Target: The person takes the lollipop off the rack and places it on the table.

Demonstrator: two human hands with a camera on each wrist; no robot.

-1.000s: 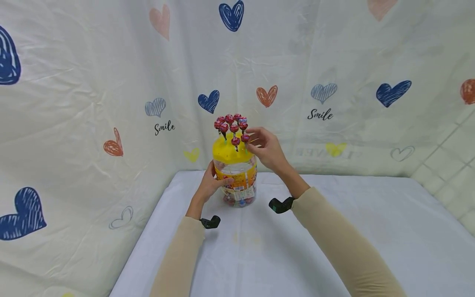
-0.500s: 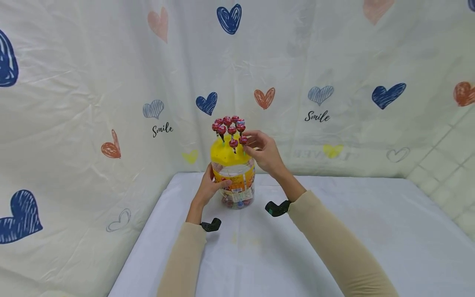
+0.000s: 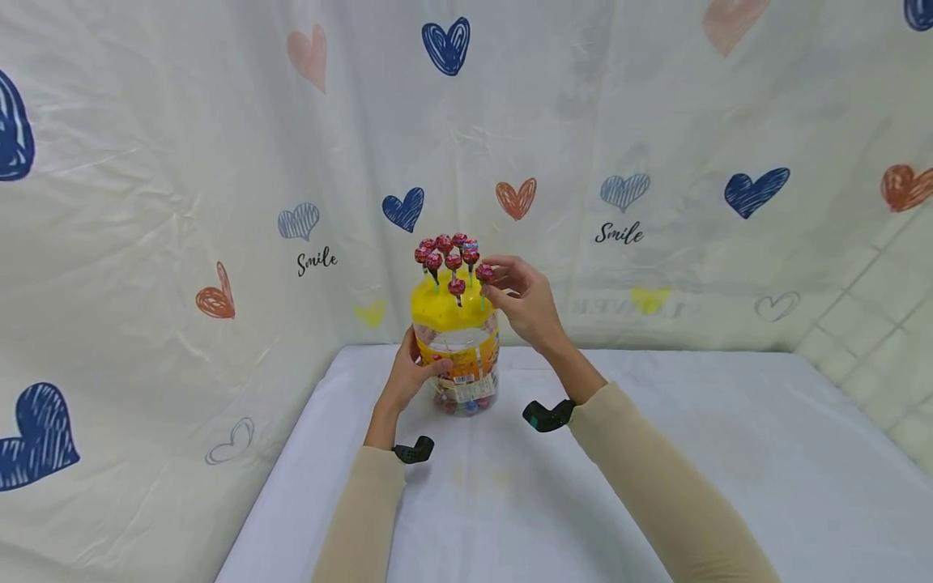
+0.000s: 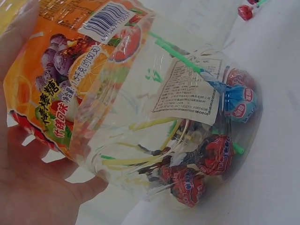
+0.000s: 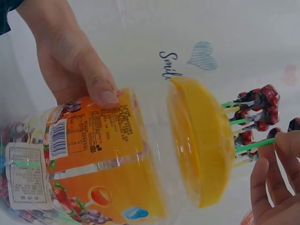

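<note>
We see the held lollipop (image 3: 485,274) at the fingertips of the right hand (image 3: 521,295), over the right side of the yellow lid (image 3: 446,310). Its long axis runs close to upright in the head view, red head up, green stick pointing down at the lid. The thumb and fingers pinch the stick just below the wrapped head, so the right hand is much the nearer of the two. In the right wrist view the stick's free end reaches the lid's top, but we cannot tell whether it sits in a hole or only meets the surface.

The left hand (image 3: 411,374) grips the clear jar (image 3: 466,356) round its left side, thumb across the orange label, below the lid. The jar stands on the white-covered table (image 3: 627,478). Through its wall we see red-wrapped lollipops (image 4: 216,154) and a blue-wrapped one (image 4: 241,104) near the bottom, with green and yellow sticks. A cluster of standing lollipops (image 3: 445,243) rises from the lid, heads up, just beside the right fingers.
</note>
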